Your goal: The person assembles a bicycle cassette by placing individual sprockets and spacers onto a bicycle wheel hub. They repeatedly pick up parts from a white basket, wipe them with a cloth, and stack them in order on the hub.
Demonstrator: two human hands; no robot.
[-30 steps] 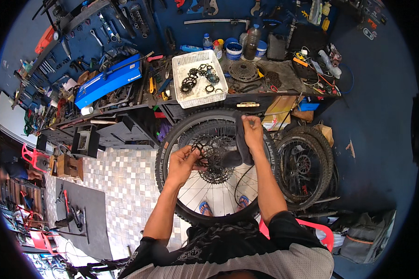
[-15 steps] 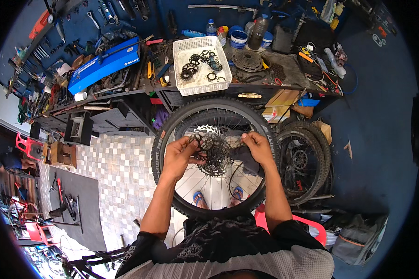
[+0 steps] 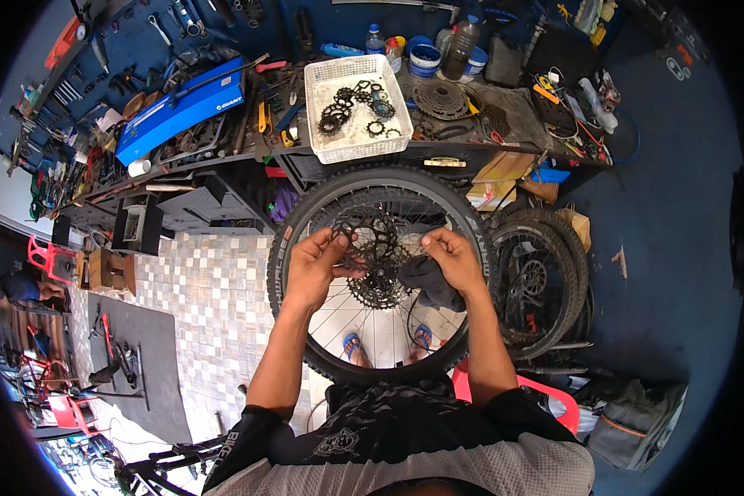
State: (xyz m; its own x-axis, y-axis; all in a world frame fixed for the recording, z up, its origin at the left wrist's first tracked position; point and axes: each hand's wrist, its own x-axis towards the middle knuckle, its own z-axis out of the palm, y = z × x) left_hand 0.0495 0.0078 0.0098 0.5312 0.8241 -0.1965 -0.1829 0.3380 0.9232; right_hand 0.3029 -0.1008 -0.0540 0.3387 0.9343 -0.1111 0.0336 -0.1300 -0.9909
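My left hand [image 3: 316, 266] grips dark toothed bicycle sprockets [image 3: 375, 235] at their left edge, fingers and thumb closed on them. They are tilted above the hub of a bicycle wheel [image 3: 281, 289]. Whether it is one piece or more than one I cannot tell. My right hand [image 3: 455, 258] is closed, thumb and forefinger pinched, with a dark cloth [image 3: 430, 286] bunched under the fingers. Behind the sprockets, a dark cassette [image 3: 378, 291] shows at the wheel's centre. The wheel stands between my arms, its tyre close to my shirt.
On the workbench is a white plastic basket [image 3: 358, 149] with several loose sprockets. A large cassette [image 3: 445, 99], bottles and blue tubs [image 3: 424, 63] stand right of it, a blue box [image 3: 182, 112] left. More wheels [image 3: 537, 281] lean at the right. A red chair [image 3: 554, 397] is behind me.
The sprockets in my left hand have turned; the bright silvery reflection on their upper edge is gone. The cloth has shifted left, toward the wheel's centre. Both hands stay in nearly the same places.
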